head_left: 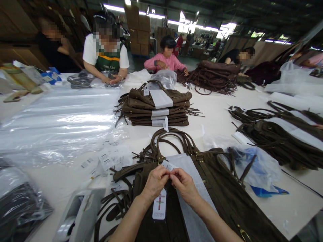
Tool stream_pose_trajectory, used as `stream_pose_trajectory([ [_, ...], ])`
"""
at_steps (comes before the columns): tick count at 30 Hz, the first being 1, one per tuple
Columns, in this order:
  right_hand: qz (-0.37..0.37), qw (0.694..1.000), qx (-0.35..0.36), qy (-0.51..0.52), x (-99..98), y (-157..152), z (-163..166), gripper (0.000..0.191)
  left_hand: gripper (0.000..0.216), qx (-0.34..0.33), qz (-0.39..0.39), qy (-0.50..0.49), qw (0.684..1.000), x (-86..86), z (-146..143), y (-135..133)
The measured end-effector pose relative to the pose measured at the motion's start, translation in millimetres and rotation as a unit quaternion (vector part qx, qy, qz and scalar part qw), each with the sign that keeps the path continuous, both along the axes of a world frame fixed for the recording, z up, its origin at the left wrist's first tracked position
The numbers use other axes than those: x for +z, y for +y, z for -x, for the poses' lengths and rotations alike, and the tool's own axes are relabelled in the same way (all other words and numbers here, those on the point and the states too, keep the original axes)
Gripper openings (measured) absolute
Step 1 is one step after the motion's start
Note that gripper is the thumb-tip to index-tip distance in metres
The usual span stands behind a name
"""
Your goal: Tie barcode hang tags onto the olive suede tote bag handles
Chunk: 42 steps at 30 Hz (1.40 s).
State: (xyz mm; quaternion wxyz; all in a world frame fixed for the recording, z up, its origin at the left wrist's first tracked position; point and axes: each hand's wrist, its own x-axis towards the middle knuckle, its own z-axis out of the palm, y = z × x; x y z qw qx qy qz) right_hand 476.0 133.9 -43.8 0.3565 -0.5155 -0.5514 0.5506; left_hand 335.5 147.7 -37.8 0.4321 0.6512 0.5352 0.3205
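Note:
My left hand (pixel 156 179) and my right hand (pixel 184 183) meet above a dark brown handbag (pixel 217 188), fingertips pinched together. What they pinch is too small to make out. Just beyond the fingertips is a small white barcode tag (pixel 168 165). A white hang tag printed TOTEM (pixel 159 205) lies on the bag, below my left hand. White paper (pixel 193 201) wraps the bag's middle. The bag's looped handles (pixel 174 136) point away from me, with a white strip at their top.
Ahead is a stack of brown bags (pixel 157 104); more bags (pixel 280 134) lie right. Clear plastic sheets (pixel 60 117) spread left, near barcode labels (pixel 106 159). A grey tape dispenser (pixel 79 213) stands front left. Crumpled plastic (pixel 262 164) sits right. Several people work across the table.

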Motion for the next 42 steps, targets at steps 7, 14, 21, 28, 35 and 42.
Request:
stream_pose_trajectory([
  [7,0.048,0.991,-0.086,0.094,-4.4,0,6,0.022,0.016,0.032,0.011,0.002,0.999,-2.2,-3,-3],
  [14,0.024,0.994,-0.097,0.046,-9.5,-1,10,0.021,0.017,0.045,0.023,0.009,0.999,-2.1,-4,-3],
  [21,0.07,0.99,-0.079,0.096,-11.1,0,9,0.023,0.016,0.052,0.038,0.004,0.998,-5.8,-2,-3],
  [28,0.018,0.993,-0.089,0.069,-9.4,-1,12,0.022,0.015,0.069,0.044,-0.015,0.997,-1.6,0,-5],
  [35,0.052,0.99,-0.081,0.105,-12.8,4,17,0.025,0.018,0.131,0.09,-0.122,0.98,-7.0,5,-15],
  [42,0.075,0.988,-0.074,0.113,-11.6,5,19,0.023,0.011,0.157,0.111,-0.091,0.977,-9.3,3,-16],
])
